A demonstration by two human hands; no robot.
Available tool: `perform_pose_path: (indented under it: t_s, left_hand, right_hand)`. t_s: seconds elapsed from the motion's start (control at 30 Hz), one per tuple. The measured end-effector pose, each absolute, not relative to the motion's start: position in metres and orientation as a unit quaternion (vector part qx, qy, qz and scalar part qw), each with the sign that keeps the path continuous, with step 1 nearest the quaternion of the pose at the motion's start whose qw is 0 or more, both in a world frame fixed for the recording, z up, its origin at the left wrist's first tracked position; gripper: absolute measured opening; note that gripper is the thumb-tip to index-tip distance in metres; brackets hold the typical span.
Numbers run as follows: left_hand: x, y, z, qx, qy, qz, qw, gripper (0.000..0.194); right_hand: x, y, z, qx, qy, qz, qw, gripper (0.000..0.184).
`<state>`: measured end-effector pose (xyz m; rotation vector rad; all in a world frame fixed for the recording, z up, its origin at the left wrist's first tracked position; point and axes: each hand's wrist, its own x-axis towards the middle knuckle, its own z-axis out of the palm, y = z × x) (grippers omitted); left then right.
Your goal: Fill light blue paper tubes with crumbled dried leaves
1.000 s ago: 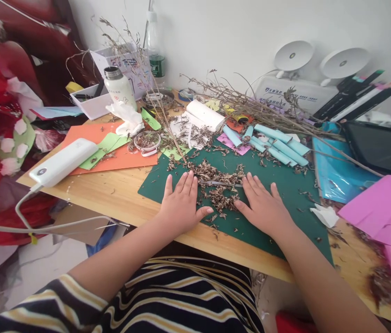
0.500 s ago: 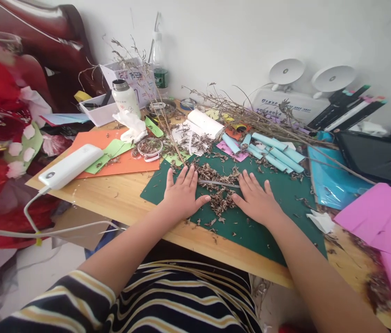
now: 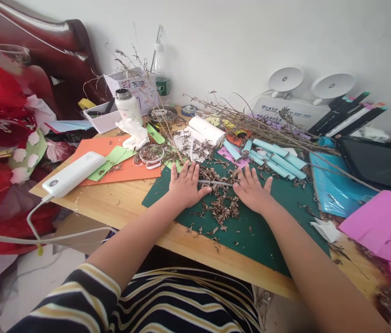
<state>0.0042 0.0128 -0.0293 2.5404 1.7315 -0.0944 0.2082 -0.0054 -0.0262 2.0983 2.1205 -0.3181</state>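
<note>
Over the last second both our hands have slid forward, away from us, and drawn a little nearer each other, carrying the thin pale-grey strip (image 3: 216,182) farther up the dark-green flat mat (image 3: 268,236). The near clump of dry brown crumbled leaves (image 3: 223,212) now lies below our thumbs, while the strip sits against the far heap of similar dry leaves (image 3: 209,173). Our left hand (image 3: 185,186) and right hand (image 3: 253,190) lie palm-down with fingers spread, so neither grip is closed on anything; the strip's ends run to the two hands, but we cannot tell how far it passes beneath. Under the mat is our pale wooden worktop (image 3: 129,199), carrying pale-blue rolled paper tubes (image 3: 280,155) just beyond the right hand, long dry brown twigs (image 3: 230,104) behind them, and, at the left, a white rectangular power bank (image 3: 73,173) on a cable near orange paper sheets (image 3: 136,175). Against the plain white wall (image 3: 216,41) stands a white box with two round discs (image 3: 294,111); a dark-red glossy seat (image 3: 54,39) fills the left corner.
</note>
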Motion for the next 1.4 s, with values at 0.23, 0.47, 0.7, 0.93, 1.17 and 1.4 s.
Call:
perform_pose_path:
  t_s: [0.23,0.47,0.7,0.93,1.17,1.4]
  left_hand:
    - [0.011,0.028,-0.025,0.815,0.576,-0.055,0.031,0.081]
    - [-0.004,0.022,0.000,0.824,0.562,-0.011,0.074,0.073]
    - [-0.007,0.038,0.025,0.903,0.429,0.021,0.026,0.057]
    - [0.011,0.043,0.000,0.925,0.380,0.000,0.026,0.058]
    - [0.005,0.035,-0.003,0.933,0.357,0.017,-0.039,0.031]
    - [0.002,0.014,-0.002,0.947,0.321,-0.010,-0.026,0.030]
  right_hand:
    - [0.205,0.009,-0.022,0.723,0.681,-0.116,0.019,0.065]
    - [0.212,0.000,-0.023,0.715,0.691,-0.106,-0.011,0.062]
    - [0.214,0.009,-0.002,0.639,0.762,-0.067,-0.082,0.056]
    - [0.183,0.028,-0.014,0.524,0.844,-0.061,-0.095,0.039]
    - [0.178,0.027,-0.018,0.496,0.859,-0.084,-0.093,0.030]
    - [0.177,0.004,-0.017,0.487,0.862,-0.115,-0.084,0.030]
